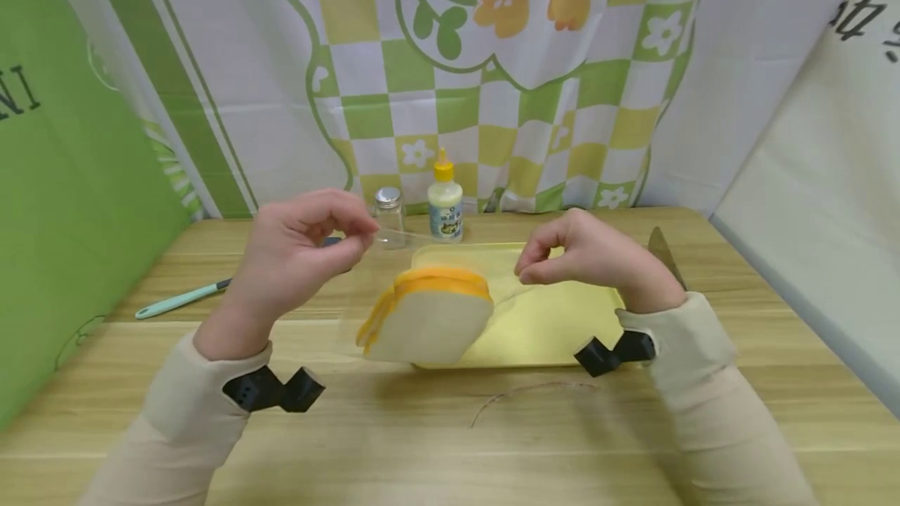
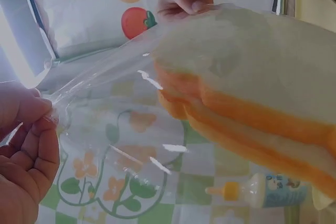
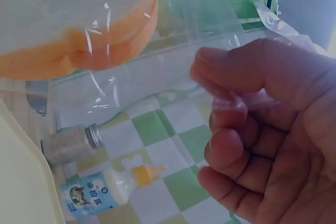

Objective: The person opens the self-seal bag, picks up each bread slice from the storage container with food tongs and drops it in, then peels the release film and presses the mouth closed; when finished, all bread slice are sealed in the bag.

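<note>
Slices of white bread with orange crusts (image 1: pixel 429 322) hang inside a clear plastic bag (image 2: pixel 113 77), over the left part of the yellow tray (image 1: pixel 562 326). My left hand (image 1: pixel 302 248) pinches one side of the bag between thumb and fingers, the film drawn taut from it in the left wrist view. Across from it, my right hand (image 3: pixel 257 124) pinches another part of the film between thumb and index finger. The bread sits between and below both hands, tilted. A thin, bent tie (image 1: pixel 527 390) lies on the wooden table in front of the tray.
Behind the tray stand a squeeze bottle with a yellow cap (image 1: pixel 446 205) and a glass shaker with a metal lid (image 1: pixel 389 217). A mint-green handle (image 1: pixel 179 300) lies at the left. Past the right hand, a knife blade (image 1: pixel 664 254) shows. Patterned cloth (image 1: pixel 415 112) hangs behind the table.
</note>
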`<state>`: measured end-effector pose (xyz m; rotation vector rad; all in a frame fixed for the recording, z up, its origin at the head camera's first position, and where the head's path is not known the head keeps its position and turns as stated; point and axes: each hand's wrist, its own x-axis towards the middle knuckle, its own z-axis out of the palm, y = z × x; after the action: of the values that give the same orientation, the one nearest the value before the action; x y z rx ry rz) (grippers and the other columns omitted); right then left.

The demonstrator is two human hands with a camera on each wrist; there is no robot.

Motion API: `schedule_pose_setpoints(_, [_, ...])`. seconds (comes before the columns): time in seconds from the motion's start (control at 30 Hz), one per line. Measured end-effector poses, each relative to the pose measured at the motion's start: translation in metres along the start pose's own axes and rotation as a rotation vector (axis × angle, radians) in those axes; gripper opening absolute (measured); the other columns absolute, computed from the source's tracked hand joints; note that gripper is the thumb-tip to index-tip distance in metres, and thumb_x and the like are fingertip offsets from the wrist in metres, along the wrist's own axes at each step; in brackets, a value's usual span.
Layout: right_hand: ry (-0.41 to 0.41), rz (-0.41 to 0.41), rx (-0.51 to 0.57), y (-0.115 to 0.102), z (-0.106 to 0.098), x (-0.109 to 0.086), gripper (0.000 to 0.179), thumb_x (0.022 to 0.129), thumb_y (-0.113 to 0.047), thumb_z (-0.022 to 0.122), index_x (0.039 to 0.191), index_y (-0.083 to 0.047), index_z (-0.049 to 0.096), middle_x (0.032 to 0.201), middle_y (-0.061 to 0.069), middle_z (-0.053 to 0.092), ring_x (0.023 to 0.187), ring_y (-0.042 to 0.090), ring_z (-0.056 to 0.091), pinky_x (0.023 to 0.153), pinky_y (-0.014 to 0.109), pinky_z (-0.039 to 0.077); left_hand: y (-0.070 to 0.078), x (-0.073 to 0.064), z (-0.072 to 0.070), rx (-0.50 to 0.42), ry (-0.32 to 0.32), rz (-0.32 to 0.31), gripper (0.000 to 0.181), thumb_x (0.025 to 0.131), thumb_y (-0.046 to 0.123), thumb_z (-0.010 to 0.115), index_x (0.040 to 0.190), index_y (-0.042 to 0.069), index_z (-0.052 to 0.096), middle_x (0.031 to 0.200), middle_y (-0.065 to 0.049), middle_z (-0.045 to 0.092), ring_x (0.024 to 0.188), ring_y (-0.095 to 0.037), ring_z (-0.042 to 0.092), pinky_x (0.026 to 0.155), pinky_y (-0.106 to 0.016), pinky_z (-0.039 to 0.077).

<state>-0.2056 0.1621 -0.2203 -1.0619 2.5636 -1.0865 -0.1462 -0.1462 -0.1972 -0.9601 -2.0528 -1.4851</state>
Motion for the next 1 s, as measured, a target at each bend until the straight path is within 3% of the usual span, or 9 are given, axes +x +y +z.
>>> schedule_pose_setpoints(0.13, [0.053,-0.052,0.008,0.007,0.001,-0.006,0.003,0.083,-0.011,0.069,0.083,-0.01,0.072,0.084,0.0,0.068,0.078,0.01,0.061,0.07,0.026,0.05,-0.003,-0.005,-0.003,-0.049,0.019,-0.002,0.026,0.073,-0.022,0.057,0.078,0.0,0.068,0.08,0.0,0.066,0.073,-0.013,0.059,0.067,-0.021,0.051])
schedule_pose_setpoints(0.33, [0.252,-0.306,0.042,0.017,0.014,-0.007,0.007,0.083,0.002,0.065,0.085,-0.002,0.07,0.086,0.002,0.069,0.077,0.005,0.06,0.065,0.022,0.048,-0.01,-0.017,-0.003,-0.138,0.084,0.035,0.032,0.073,-0.024,0.056,0.08,0.004,0.07,0.081,0.001,0.067,0.074,-0.013,0.059,0.065,-0.02,0.05])
schedule_pose_setpoints(0.47, [0.42,-0.416,0.232,0.016,0.028,0.001,0.009,0.082,0.003,0.066,0.085,-0.003,0.071,0.083,-0.005,0.069,0.068,0.005,0.056,0.06,0.019,0.046,-0.015,-0.025,-0.008,-0.191,0.164,0.061,0.031,0.071,-0.026,0.057,0.081,0.001,0.07,0.081,-0.002,0.066,0.074,-0.015,0.057,0.062,-0.02,0.048])
schedule_pose_setpoints(0.6, [0.494,-0.473,0.481,0.009,0.045,0.013,0.014,0.082,0.0,0.067,0.087,-0.011,0.073,0.081,-0.006,0.069,0.067,0.006,0.061,0.061,0.02,0.05,-0.02,-0.036,-0.02,-0.243,0.256,0.035,0.027,0.072,-0.025,0.059,0.081,-0.002,0.07,0.082,-0.004,0.067,0.072,-0.014,0.058,0.056,-0.017,0.046])
schedule_pose_setpoints(0.7, [0.494,-0.475,0.615,0.002,0.058,0.022,0.015,0.081,-0.002,0.068,0.088,-0.015,0.073,0.08,-0.004,0.069,0.067,0.008,0.063,0.063,0.023,0.053,-0.024,-0.046,-0.033,-0.307,0.291,0.017,0.023,0.072,-0.026,0.058,0.08,-0.007,0.068,0.083,-0.006,0.068,0.072,-0.013,0.061,0.057,-0.017,0.049])
schedule_pose_setpoints(0.83, [0.43,-0.432,0.771,-0.009,0.078,0.034,0.012,0.081,-0.009,0.07,0.089,-0.018,0.073,0.078,-0.003,0.068,0.063,0.009,0.062,0.061,0.024,0.053,-0.031,-0.056,-0.055,-0.429,0.301,0.002,0.022,0.07,-0.032,0.054,0.079,-0.015,0.064,0.085,-0.013,0.068,0.075,-0.017,0.064,0.062,-0.02,0.052])
schedule_pose_setpoints(0.9, [0.388,-0.386,0.837,-0.013,0.087,0.042,0.012,0.082,-0.008,0.07,0.088,-0.018,0.072,0.077,-0.003,0.067,0.061,0.009,0.061,0.06,0.024,0.053,-0.036,-0.058,-0.068,-0.481,0.302,-0.045,0.024,0.071,-0.034,0.051,0.08,-0.016,0.064,0.085,-0.014,0.067,0.077,-0.018,0.064,0.064,-0.021,0.053])
schedule_pose_setpoints(1.0, [0.347,-0.259,0.913,-0.016,0.102,0.057,0.015,0.083,0.0,0.065,0.088,-0.013,0.07,0.075,-0.003,0.065,0.06,0.009,0.06,0.06,0.024,0.053,-0.049,-0.058,-0.086,-0.464,0.303,-0.177,0.026,0.074,-0.03,0.052,0.081,-0.01,0.066,0.083,-0.011,0.067,0.075,-0.015,0.063,0.065,-0.02,0.052])
